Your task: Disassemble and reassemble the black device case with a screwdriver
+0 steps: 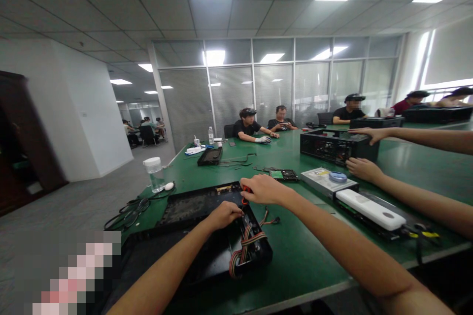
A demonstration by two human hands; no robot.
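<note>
Nearest the camera, an open black computer case (207,236) lies flat on the green bench (306,256), close to its front edge. The person's left hand (223,214) rests inside the case with its fingers curled down onto something dark – whether that grip is closed on a part cannot be told. The right hand (264,189) reaches across the case's far rim, its grip closed on a small red-handled tool (244,190), probably a screwdriver, whose tip is hidden.

Just beside the hands, a bundle of red and grey ribbon cable (246,248) loops out over the case's right wall. Judging from this, a slip of the tool could nick the cable or jab the left hand, since both sit close together. A loose connector (271,220) lies on the bench beside it and could be swept off.

Further back, a clear plastic cup (155,174) stands near tangled black cables (129,211) – a tug on them could tip it towards the electronics. To the right, a co-worker's hands (364,168) touch another open case (334,145). Seated people work at the far end.
</note>
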